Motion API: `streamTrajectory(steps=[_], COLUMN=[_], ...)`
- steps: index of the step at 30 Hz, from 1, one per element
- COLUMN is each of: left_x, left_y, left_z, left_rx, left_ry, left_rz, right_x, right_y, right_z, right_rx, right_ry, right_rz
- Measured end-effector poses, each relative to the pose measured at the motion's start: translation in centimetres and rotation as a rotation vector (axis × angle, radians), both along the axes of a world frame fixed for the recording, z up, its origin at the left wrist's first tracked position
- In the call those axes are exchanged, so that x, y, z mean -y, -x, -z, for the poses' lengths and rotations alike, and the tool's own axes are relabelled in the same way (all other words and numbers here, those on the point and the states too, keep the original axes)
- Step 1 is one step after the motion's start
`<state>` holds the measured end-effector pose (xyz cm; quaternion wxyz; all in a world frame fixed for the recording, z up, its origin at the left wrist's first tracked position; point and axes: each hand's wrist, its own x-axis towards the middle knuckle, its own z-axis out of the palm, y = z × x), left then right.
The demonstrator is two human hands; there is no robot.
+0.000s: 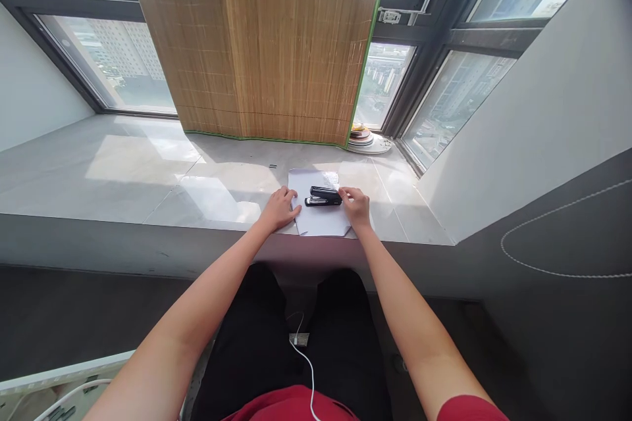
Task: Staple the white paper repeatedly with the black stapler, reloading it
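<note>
A black stapler (322,197) lies on white sheets of paper (320,220) on the window ledge, its jaw facing left with a gap between its top arm and base. My right hand (355,205) is closed on the stapler's right end, thumb and fingers pinching it. At the left edge of the paper rests my left hand (279,209), thumb and fingers spread apart, the fingertips touching the sheet. Faint print shows near the paper's upper right corner.
A bamboo blind (286,46) hangs over the window behind the ledge (123,171). Several stacked plates (368,143) stand in the right corner. A beaded cord (533,266) loops at the right. A white cable (310,368) runs down between my legs.
</note>
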<state>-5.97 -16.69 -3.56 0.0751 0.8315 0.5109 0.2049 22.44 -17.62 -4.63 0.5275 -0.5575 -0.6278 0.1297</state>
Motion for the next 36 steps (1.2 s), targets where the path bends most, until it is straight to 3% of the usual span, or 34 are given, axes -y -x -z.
streamTrajectory(steps=[4, 10, 12, 16, 18, 21, 24, 27, 29, 33, 36], left_x=[-0.4, -0.6, -0.4, -0.1, -0.2, -0.9, -1.6, -1.7, -1.4, -0.9, -0.8], left_y=[0.2, 0.7, 0.7, 0.5, 0.5, 1.2, 2.6, 4.0, 4.4, 4.2, 4.0], left_z=[0.4, 0.2, 0.1, -0.1, -0.1, -0.3, -0.5, -0.7, -0.9, -1.3, -1.4], left_rx=[0.035, 0.114, 0.123, 0.143, 0.214, 0.562, 1.195, 1.729, 1.867, 1.873, 1.92], left_ry=[0.007, 0.045, 0.047, 0.058, 0.086, 0.185, 0.392, 0.609, 0.692, 0.735, 0.735], left_rz=[0.01, 0.01, 0.012, 0.012, 0.022, -0.014, -0.123, -0.121, -0.089, -0.105, -0.124], right_x=[-0.1, -0.2, -0.2, -0.5, -0.6, -0.2, 1.2, 2.7, 3.2, 3.2, 3.3], right_y=[0.1, 0.1, 0.1, 0.3, 0.7, 1.8, 4.3, 7.9, 10.1, 12.8, 13.0], right_z=[0.0, -0.1, -0.4, -0.9, -1.2, -2.3, -3.9, -5.0, -4.9, -4.0, -3.8], right_rx=[0.036, 0.043, 0.046, 0.131, 0.166, 0.198, 0.279, 0.4, 0.509, 0.71, 0.75], right_ry=[0.01, 0.011, -0.007, 0.054, 0.101, 0.029, -0.153, -0.269, -0.307, -0.364, -0.392], right_rz=[0.081, 0.069, 0.016, -0.237, -0.264, -0.177, -0.095, -0.112, -0.199, -0.381, -0.388])
